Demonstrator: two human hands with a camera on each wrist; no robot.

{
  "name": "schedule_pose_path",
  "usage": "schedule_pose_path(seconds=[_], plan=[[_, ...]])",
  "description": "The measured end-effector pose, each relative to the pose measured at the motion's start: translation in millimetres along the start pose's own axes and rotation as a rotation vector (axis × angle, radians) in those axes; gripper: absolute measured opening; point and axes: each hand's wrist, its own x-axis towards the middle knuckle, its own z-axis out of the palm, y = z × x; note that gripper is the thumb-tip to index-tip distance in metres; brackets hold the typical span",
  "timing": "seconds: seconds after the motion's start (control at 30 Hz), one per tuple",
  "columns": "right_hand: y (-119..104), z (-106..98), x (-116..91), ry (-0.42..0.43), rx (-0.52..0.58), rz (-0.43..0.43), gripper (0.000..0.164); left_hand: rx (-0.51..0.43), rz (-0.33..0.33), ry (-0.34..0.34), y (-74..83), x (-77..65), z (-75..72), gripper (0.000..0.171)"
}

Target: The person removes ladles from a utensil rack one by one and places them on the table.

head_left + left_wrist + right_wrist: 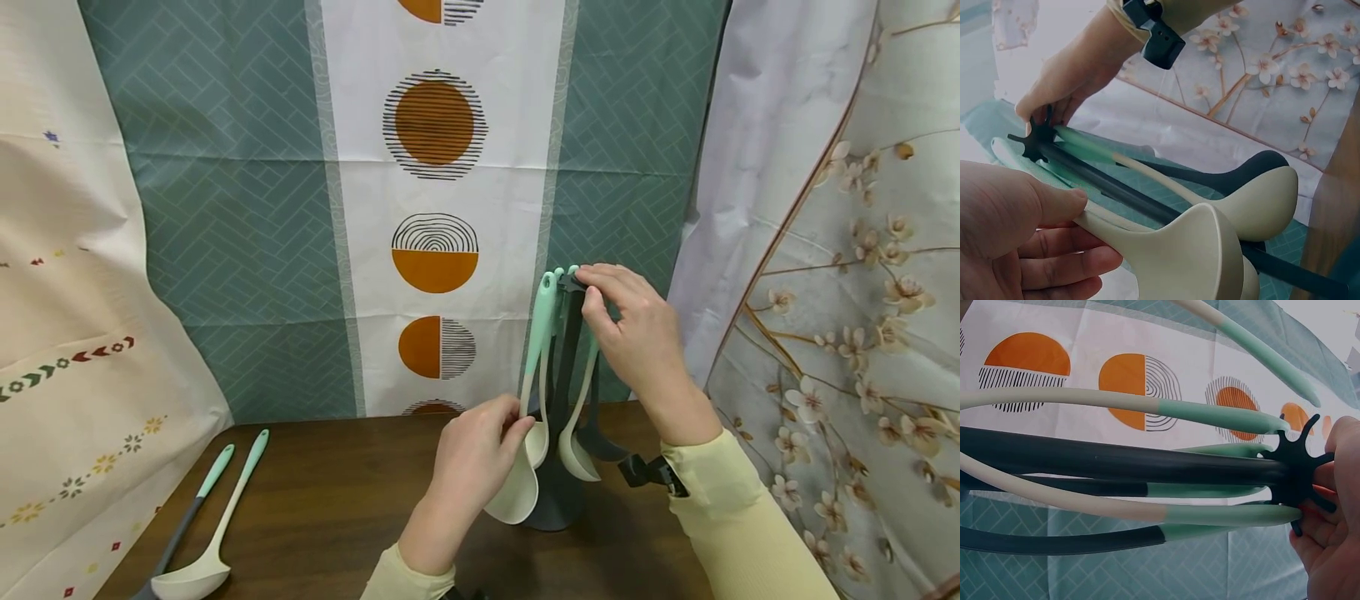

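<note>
My left hand (476, 454) pinches a cream ladle (513, 492) low on its shaft, thumb on top in the left wrist view. The ladle is upright, bowl down, its mint handle beside the hooked top of a dark utensil stand (568, 358). In the right wrist view that handle's end (1310, 394) shows apart from the hooks. My right hand (637, 329) holds the stand's star-shaped hook top (1291, 465) with thumb and fingers. Another cream ladle (577, 458), a dark utensil (600, 442) and several other mint-handled tools hang round the pole.
On the table's (337, 500) left side lie a cream ladle (197, 575) and a dark-shafted utensil (180, 529), whose lower end is partly hidden. A green and white patterned cloth (247, 250) hangs behind, with a floral curtain (847, 375) to the right.
</note>
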Motion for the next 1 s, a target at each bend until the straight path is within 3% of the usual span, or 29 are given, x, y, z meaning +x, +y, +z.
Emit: schedule_pose_path(seconds=[0.7, 1.0], plan=[[2.2, 1.3, -1.1, 0.023, 0.027, -0.001, 0.035, 0.036, -0.072, -0.026, -20.9, -10.3, -18.0, 0.016], [2.1, -0.5, -1.5, -0.004, 0.026, 0.018, 0.035, 0.074, -0.104, -0.016, -29.2, -15.7, -27.8, 0.019]])
